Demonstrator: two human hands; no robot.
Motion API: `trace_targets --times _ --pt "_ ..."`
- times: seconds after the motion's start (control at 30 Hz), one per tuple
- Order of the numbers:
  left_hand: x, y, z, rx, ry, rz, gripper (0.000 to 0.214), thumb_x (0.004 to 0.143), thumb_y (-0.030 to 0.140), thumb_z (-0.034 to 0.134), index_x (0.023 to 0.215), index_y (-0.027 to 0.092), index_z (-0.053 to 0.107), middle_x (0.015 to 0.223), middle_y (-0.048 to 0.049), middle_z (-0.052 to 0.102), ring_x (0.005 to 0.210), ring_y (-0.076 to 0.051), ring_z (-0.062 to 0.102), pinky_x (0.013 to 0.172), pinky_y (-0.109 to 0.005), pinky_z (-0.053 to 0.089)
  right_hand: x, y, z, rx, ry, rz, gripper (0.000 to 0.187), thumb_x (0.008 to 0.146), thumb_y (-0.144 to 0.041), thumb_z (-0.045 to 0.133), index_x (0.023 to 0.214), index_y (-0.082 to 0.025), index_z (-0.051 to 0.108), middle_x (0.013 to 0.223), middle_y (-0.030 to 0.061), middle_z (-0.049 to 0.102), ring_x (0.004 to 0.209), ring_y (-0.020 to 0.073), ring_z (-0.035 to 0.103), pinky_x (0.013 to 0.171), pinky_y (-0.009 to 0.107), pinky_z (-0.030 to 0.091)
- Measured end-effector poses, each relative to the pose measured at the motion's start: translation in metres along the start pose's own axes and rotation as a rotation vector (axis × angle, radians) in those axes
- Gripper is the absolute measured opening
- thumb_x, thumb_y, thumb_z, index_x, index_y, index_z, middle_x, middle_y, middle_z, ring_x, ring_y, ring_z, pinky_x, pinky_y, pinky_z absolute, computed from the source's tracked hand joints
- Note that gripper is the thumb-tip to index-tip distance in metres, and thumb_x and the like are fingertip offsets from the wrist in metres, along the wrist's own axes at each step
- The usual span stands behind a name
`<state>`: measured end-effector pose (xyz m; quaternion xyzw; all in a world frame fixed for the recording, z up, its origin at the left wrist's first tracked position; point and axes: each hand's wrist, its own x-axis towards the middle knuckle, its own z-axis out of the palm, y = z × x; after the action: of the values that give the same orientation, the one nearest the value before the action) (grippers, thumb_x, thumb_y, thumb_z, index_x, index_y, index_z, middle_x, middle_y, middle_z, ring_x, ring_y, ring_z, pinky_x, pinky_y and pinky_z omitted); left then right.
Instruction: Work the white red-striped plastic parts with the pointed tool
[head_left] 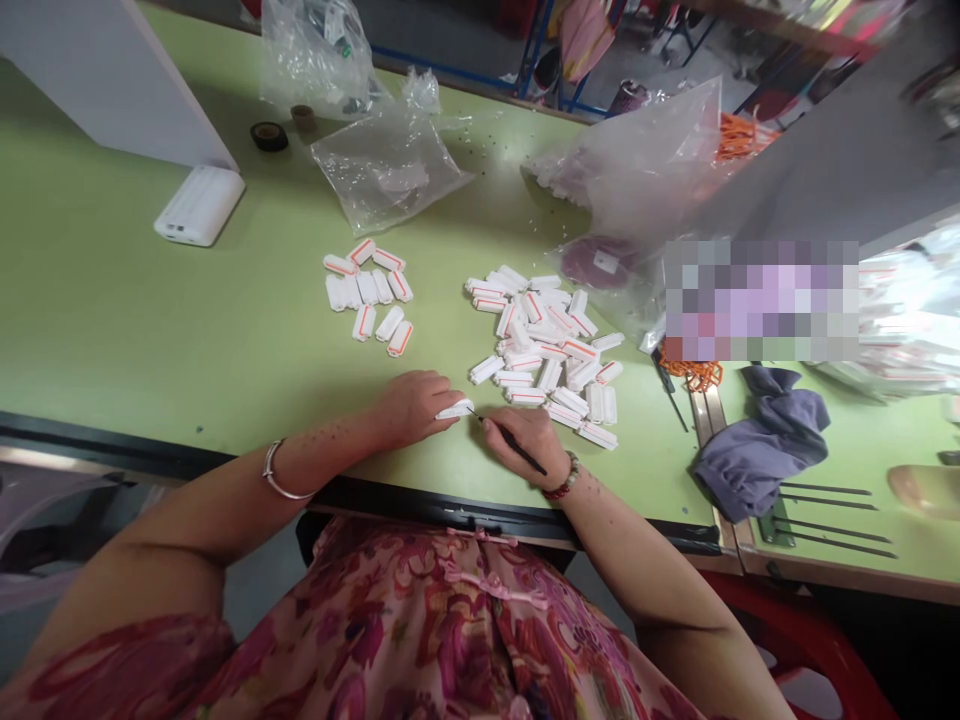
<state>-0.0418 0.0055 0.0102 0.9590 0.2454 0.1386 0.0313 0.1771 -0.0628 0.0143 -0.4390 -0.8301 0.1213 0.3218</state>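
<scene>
Two bare hands are working close together near the front edge of a green surface (150, 300). The left hand (411, 410) is closing narrowly on a small white plastic piece (455, 409), and its fingers are pressing from one end, probably to keep the piece steady. The right hand (521, 445) is holding a thin black tool (525, 455) in a narrow, pen-like grip, and the tool's fine tip is meeting the white piece. A silver bangle (281, 470) is circling the left wrist, and a red beaded bracelet (561, 478) is circling the right wrist.

Just beyond the hands, a large pile of striped white pieces (536, 345) is lying loose, each piece carrying an orange-red mark. A smaller pile (367, 295) is lying apart on the left, perhaps so that the two groups are not mixing. Further out, clear plastic bags (390, 165) are spreading over the far side, and a roll of black tape (268, 136) and a white box (199, 205) are resting at the left. On the right, a grey-purple cloth (757, 440) is lying near a tangle of orange cord (694, 375). A pixelated patch is hiding part of that side, and I cannot read any writing or brand.
</scene>
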Motion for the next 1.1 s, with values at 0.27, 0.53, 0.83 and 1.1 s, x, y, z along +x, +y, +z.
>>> trace_targets --times 0.27,0.53,0.83,1.1 --pt "0.0034 0.0057 0.002 0.042 0.043 0.042 0.025 0.096 0.032 0.046 0.091 0.015 0.064 0.076 -0.0044 0.061 0.074 -0.017 0.055 0.066 -0.03 0.037 0.0018 -0.0075 0.0067 -0.154 0.026 0.01 0.032 0.094 -0.022 0.044 0.063 -0.02 0.049 0.053 -0.0024 0.05 0.047 0.0092 0.043 0.052 0.025 0.031" --pt "0.0041 0.0028 0.0047 -0.062 0.022 -0.074 0.027 0.095 0.036 0.046 0.087 0.018 0.065 0.073 -0.0033 0.061 0.07 -0.015 0.054 0.063 -0.028 0.037 -0.0008 -0.0029 0.0054 -0.076 0.056 0.036 0.028 0.095 -0.024 0.043 0.07 -0.02 0.054 0.053 -0.0026 0.052 0.048 0.0097 0.046 0.052 0.024 0.034" --pt "0.0033 0.0007 0.0085 -0.073 0.035 -0.061 0.025 0.094 0.035 0.048 0.091 0.018 0.066 0.074 -0.0031 0.061 0.071 -0.016 0.054 0.063 -0.029 0.037 -0.0027 -0.0024 0.0058 -0.04 0.038 0.036 0.028 0.096 -0.025 0.043 0.072 -0.02 0.056 0.055 -0.0018 0.053 0.05 0.0104 0.047 0.053 0.025 0.034" --pt "0.0045 0.0015 0.0066 -0.021 0.048 0.007 0.026 0.096 0.034 0.045 0.093 0.017 0.064 0.074 -0.0039 0.06 0.073 -0.016 0.054 0.064 -0.029 0.037 0.0011 -0.0057 0.0088 -0.08 0.017 0.077 0.031 0.095 -0.023 0.043 0.065 -0.02 0.051 0.054 -0.0024 0.051 0.049 0.0097 0.046 0.054 0.024 0.033"
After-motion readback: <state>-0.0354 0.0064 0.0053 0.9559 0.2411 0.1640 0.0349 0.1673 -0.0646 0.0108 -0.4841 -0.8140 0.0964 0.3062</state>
